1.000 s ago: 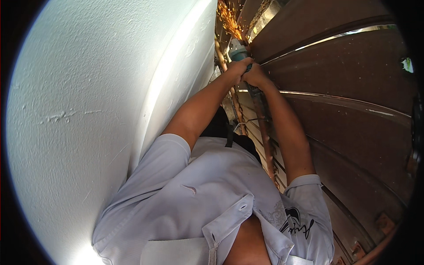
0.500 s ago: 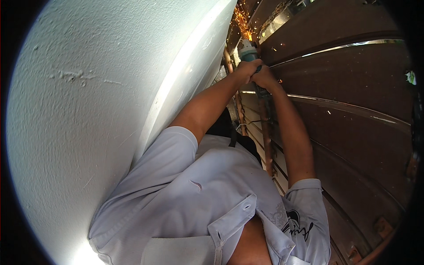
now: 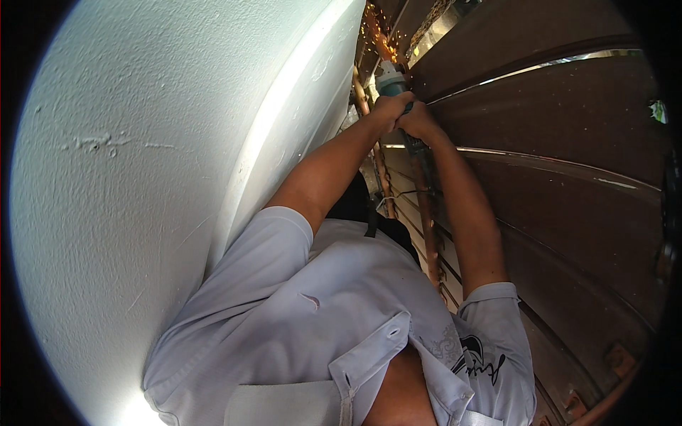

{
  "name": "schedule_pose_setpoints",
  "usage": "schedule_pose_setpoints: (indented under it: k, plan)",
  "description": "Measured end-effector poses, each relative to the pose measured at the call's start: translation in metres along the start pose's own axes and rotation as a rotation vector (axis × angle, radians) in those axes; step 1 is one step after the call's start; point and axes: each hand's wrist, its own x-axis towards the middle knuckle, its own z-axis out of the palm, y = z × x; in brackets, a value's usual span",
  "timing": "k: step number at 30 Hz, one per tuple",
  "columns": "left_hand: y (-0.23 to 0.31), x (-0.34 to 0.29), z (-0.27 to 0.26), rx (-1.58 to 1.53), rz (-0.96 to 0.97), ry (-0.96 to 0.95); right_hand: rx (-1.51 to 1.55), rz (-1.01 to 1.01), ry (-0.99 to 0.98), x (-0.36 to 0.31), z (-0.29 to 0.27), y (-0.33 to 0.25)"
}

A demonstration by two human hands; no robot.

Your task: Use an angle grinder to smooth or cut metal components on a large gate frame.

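Observation:
An angle grinder (image 3: 391,84) with a teal body and grey head is held out at arm's length, near the top of the view. My left hand (image 3: 390,111) is wrapped around its front part, beside a dark side handle. Right behind it, my right hand (image 3: 420,122) grips the body, the two hands touching. Orange sparks (image 3: 382,44) spray from the grinder's head toward the far end. The disc and the spot it touches are too small and bright to make out. A rusty metal post (image 3: 426,234) runs below the grinder.
A rough white wall (image 3: 135,192) rises close on my left. Brown slatted panels (image 3: 554,113) with bright gaps stand close on my right. A thinner rusty pipe (image 3: 382,170) and a tied wire (image 3: 394,197) are between them. Rusty brackets (image 3: 620,360) show at lower right.
The view has shifted a little, and the grinder and both hands appear slightly farther left. Sparks still fly, and both hands keep their grip.

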Motion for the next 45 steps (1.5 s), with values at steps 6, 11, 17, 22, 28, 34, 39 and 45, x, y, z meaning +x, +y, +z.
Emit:
schedule_pose_setpoints:
  k: [6,11,17,22,28,34,39,45]
  plan:
    - [0.004,-0.006,0.003,0.025,-0.009,0.045,0.04,-0.053,-0.018,0.0,-0.002,0.0]
    - [0.007,-0.008,-0.001,-0.007,-0.038,0.008,0.048,-0.004,-0.022,-0.005,-0.004,-0.009]
    - [0.005,-0.004,0.003,0.031,-0.003,0.036,0.049,-0.026,-0.061,0.007,-0.001,0.004]
    - [0.002,-0.01,0.003,0.043,0.018,0.046,0.048,-0.042,-0.031,0.0,0.0,0.004]
    - [0.01,-0.011,-0.001,0.05,0.004,0.018,0.015,-0.023,0.049,0.009,0.005,0.008]
    - [0.006,-0.004,0.004,0.081,0.0,0.068,0.062,-0.027,-0.031,0.001,-0.004,0.001]
    - [0.001,0.01,0.0,0.036,0.005,0.038,0.062,-0.06,-0.028,0.013,0.002,0.009]
    - [0.0,0.012,0.004,0.083,0.002,0.09,0.003,-0.024,0.023,0.01,0.001,0.007]
